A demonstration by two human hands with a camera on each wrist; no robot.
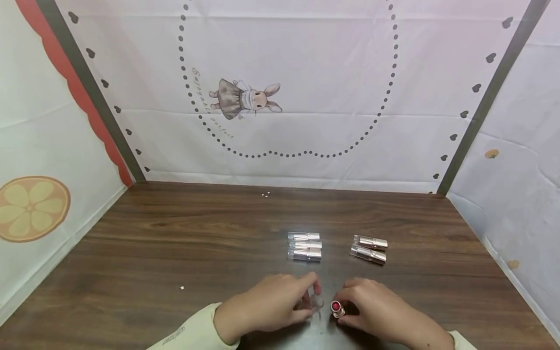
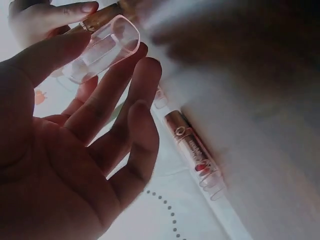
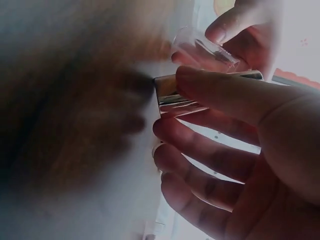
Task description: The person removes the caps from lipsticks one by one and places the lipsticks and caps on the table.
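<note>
Between thumb and fingers, my left hand point(image 1: 280, 300) pinches a clear lipstick cap point(image 2: 104, 50); its rim faces the open end in the left wrist view. Just to its right, my right hand point(image 1: 372, 307) grips an uncapped lipstick point(image 1: 337, 309), red tip up in the head view. In the right wrist view, the shiny metallic base of that lipstick shows under my thumb. Cap and lipstick are close together but apart in the head view. Beyond my hands lie capped lipsticks: a group of three point(image 1: 305, 246) and a pair point(image 1: 369, 249), all on their sides.
The brown wooden table point(image 1: 210, 233) carries a small white scrap point(image 1: 182, 288) on the left and several more white bits point(image 1: 266, 194) near its back edge. Patterned white cloth point(image 1: 315, 87) hangs behind the table and along both sides.
</note>
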